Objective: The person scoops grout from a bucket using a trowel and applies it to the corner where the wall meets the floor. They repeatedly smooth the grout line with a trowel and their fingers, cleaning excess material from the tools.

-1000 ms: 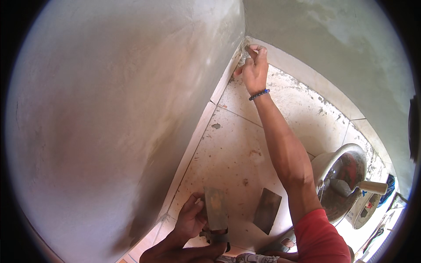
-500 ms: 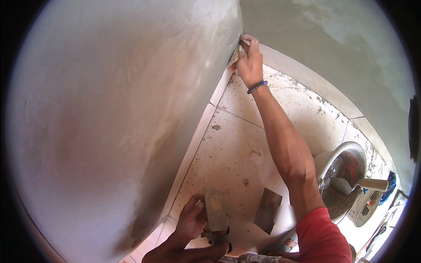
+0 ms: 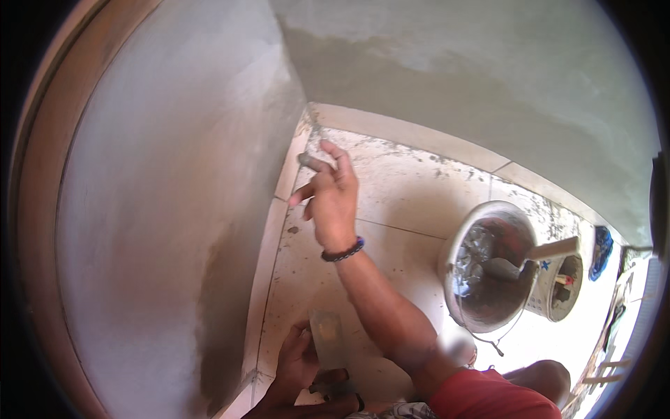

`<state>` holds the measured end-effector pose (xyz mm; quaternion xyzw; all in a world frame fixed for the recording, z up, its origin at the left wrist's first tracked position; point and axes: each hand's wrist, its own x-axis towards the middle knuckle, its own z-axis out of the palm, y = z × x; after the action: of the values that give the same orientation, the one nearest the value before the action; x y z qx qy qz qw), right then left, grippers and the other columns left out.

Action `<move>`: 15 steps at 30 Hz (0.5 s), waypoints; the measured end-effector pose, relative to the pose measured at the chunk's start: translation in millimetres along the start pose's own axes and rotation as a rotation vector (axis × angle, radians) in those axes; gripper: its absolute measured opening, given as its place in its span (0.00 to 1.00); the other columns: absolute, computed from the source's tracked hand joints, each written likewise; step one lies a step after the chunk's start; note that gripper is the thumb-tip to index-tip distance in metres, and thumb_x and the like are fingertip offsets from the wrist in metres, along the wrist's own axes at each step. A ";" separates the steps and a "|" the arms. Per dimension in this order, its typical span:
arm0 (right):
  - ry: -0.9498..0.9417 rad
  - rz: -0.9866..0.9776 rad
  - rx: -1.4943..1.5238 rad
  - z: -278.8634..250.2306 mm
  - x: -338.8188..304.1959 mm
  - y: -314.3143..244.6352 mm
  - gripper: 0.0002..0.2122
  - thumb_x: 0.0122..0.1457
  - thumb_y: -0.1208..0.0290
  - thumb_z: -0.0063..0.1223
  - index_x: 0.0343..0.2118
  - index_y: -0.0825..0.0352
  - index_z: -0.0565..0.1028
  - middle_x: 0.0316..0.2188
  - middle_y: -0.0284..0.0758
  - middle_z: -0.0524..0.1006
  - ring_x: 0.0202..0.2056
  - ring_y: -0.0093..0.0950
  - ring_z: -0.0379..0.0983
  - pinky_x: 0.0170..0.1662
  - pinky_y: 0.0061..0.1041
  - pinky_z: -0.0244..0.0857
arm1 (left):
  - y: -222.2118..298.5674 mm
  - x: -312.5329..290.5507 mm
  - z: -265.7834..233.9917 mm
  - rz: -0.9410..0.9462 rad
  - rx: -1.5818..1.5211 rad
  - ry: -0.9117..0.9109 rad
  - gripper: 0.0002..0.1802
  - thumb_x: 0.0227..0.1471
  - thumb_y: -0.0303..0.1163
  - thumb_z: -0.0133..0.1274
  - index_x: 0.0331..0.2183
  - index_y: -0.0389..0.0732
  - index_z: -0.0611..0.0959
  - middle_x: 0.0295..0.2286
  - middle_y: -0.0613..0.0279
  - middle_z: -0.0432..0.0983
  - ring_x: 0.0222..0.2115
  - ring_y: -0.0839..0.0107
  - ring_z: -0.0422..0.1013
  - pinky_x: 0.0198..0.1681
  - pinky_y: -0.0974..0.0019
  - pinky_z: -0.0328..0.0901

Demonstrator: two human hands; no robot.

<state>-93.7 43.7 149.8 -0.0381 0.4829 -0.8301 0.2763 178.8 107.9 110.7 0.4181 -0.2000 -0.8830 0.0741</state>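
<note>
My right hand (image 3: 333, 199) is raised over the floor beside the left skirting tiles (image 3: 287, 171), just short of the wall corner. Its fingers are spread with nothing held, and grey mortar coats the tip of one. A dark braided bracelet (image 3: 342, 251) circles that wrist. Down at the lower edge, my left hand (image 3: 296, 357) is closed at the side of a flat rectangular trowel (image 3: 326, 336). The blade is smeared grey, and a brown handle shows below it; how the fingers wrap round is partly hidden.
At right stands a bucket (image 3: 450, 297) of wet grey mortar, a pointed trowel with a wooden handle (image 3: 555, 249) resting in it. Behind it are a white perforated container (image 3: 539, 300) and a blue bag (image 3: 601, 253). Grey plastered walls (image 3: 160, 195) meet at the corner; mortar crumbs speckle the floor tiles.
My right hand has drawn back from the wall corner, and its fingers have spread. The view has shifted, showing more of the bucket. My left hand stays by the flat trowel.
</note>
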 end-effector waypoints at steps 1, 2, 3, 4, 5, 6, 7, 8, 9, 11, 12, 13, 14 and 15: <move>-0.052 -0.049 0.024 7.0 -7.1 -12.3 0.22 0.57 0.79 0.33 0.57 0.72 0.57 0.48 0.54 0.71 0.17 0.24 0.74 0.11 0.15 0.58 | -2.0 -0.2 5.7 0.043 -0.010 -0.008 0.18 0.62 0.35 0.42 0.51 0.39 0.66 0.48 0.52 0.69 0.49 0.62 0.68 0.51 0.55 0.67; -0.103 -0.052 -0.002 15.0 -12.1 -24.3 0.22 0.57 0.80 0.34 0.56 0.68 0.58 0.46 0.53 0.72 0.18 0.23 0.74 0.12 0.16 0.59 | -5.0 -2.5 12.1 0.069 -0.025 -0.025 0.18 0.62 0.35 0.42 0.51 0.39 0.66 0.49 0.52 0.69 0.50 0.61 0.68 0.51 0.56 0.67; -0.149 -0.102 -0.065 27.4 -17.1 -35.4 0.22 0.56 0.82 0.34 0.55 0.66 0.60 0.44 0.50 0.73 0.18 0.23 0.73 0.16 0.18 0.63 | -8.4 -1.7 14.6 0.079 -0.043 -0.052 0.18 0.62 0.36 0.42 0.51 0.40 0.67 0.49 0.52 0.69 0.50 0.61 0.68 0.52 0.57 0.66; -0.218 -0.191 -0.114 44.3 -16.3 -39.8 0.21 0.56 0.83 0.35 0.54 0.65 0.61 0.42 0.49 0.74 0.17 0.22 0.72 0.18 0.22 0.65 | -13.0 1.7 8.3 0.111 -0.044 -0.101 0.18 0.62 0.36 0.41 0.52 0.40 0.67 0.49 0.53 0.69 0.49 0.62 0.68 0.52 0.58 0.66; -0.296 -0.268 -0.256 53.8 -11.0 -45.6 0.19 0.55 0.83 0.37 0.52 0.66 0.62 0.41 0.52 0.74 0.19 0.31 0.73 0.24 0.29 0.68 | -20.5 6.1 0.8 0.128 -0.050 -0.158 0.19 0.62 0.36 0.41 0.52 0.40 0.67 0.50 0.53 0.69 0.49 0.63 0.69 0.52 0.59 0.66; -0.322 -0.536 -0.488 45.3 -3.4 -58.4 0.18 0.54 0.83 0.38 0.49 0.68 0.64 0.34 0.53 0.75 0.25 0.41 0.73 0.32 0.37 0.69 | -32.0 13.2 3.2 0.099 -0.041 -0.163 0.20 0.63 0.38 0.39 0.53 0.39 0.67 0.49 0.55 0.69 0.49 0.63 0.69 0.52 0.58 0.66; -0.358 -0.607 -0.593 41.6 -4.6 -76.8 0.18 0.53 0.83 0.39 0.49 0.68 0.65 0.32 0.52 0.75 0.28 0.45 0.73 0.35 0.39 0.68 | -40.2 15.5 4.7 0.090 -0.012 -0.146 0.22 0.64 0.39 0.37 0.54 0.39 0.68 0.49 0.56 0.70 0.49 0.63 0.69 0.53 0.56 0.65; -0.385 -0.678 -0.712 29.8 -13.1 -107.7 0.18 0.51 0.83 0.40 0.48 0.68 0.66 0.29 0.51 0.76 0.31 0.49 0.72 0.38 0.42 0.67 | -44.8 17.9 18.8 0.071 0.053 -0.156 0.22 0.64 0.39 0.37 0.54 0.39 0.68 0.49 0.55 0.70 0.49 0.62 0.69 0.53 0.56 0.65; -0.506 -0.677 -0.860 23.2 -26.5 -138.7 0.19 0.50 0.83 0.42 0.47 0.69 0.67 0.30 0.51 0.77 0.33 0.48 0.73 0.40 0.42 0.67 | -37.3 19.3 36.7 0.091 0.140 -0.151 0.22 0.64 0.40 0.37 0.54 0.39 0.68 0.49 0.55 0.70 0.49 0.62 0.69 0.53 0.56 0.65; -0.712 -0.573 -1.142 3.5 -58.1 -193.8 0.20 0.47 0.79 0.45 0.46 0.68 0.71 0.32 0.48 0.78 0.38 0.45 0.75 0.44 0.40 0.68 | -26.5 15.4 67.0 0.112 0.287 -0.191 0.22 0.63 0.40 0.38 0.54 0.38 0.68 0.49 0.54 0.70 0.49 0.61 0.69 0.53 0.56 0.65; -0.844 -0.502 -1.209 1.8 -72.4 -208.6 0.20 0.46 0.77 0.46 0.46 0.66 0.73 0.35 0.47 0.78 0.41 0.43 0.75 0.46 0.38 0.69 | -6.1 11.4 73.6 0.176 0.365 -0.172 0.22 0.63 0.40 0.38 0.54 0.38 0.68 0.49 0.54 0.70 0.49 0.61 0.69 0.53 0.56 0.64; -0.894 -0.533 -1.290 -19.6 -85.2 -216.6 0.19 0.47 0.77 0.47 0.45 0.67 0.73 0.34 0.47 0.78 0.41 0.44 0.75 0.46 0.38 0.69 | -2.5 13.8 90.8 0.178 0.442 -0.212 0.23 0.63 0.40 0.38 0.54 0.38 0.68 0.49 0.54 0.70 0.49 0.60 0.68 0.53 0.56 0.64; -0.949 -0.560 -1.370 -44.8 -98.9 -224.3 0.18 0.48 0.78 0.47 0.45 0.68 0.73 0.33 0.46 0.79 0.41 0.45 0.75 0.46 0.38 0.69 | 0.8 13.7 104.5 0.183 0.502 -0.247 0.23 0.63 0.40 0.38 0.54 0.38 0.68 0.49 0.53 0.70 0.49 0.60 0.68 0.53 0.55 0.64; -0.945 -0.450 -1.363 -65.0 -111.5 -233.5 0.18 0.48 0.77 0.47 0.45 0.68 0.73 0.31 0.45 0.79 0.39 0.45 0.75 0.44 0.38 0.70 | 9.7 10.0 115.1 0.206 0.564 -0.267 0.23 0.63 0.40 0.39 0.54 0.38 0.68 0.49 0.53 0.69 0.49 0.59 0.68 0.53 0.55 0.64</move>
<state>-119.5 238.7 330.1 -0.6323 0.6912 -0.2912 0.1940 83.7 129.7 173.3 0.2801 -0.4858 -0.8278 0.0172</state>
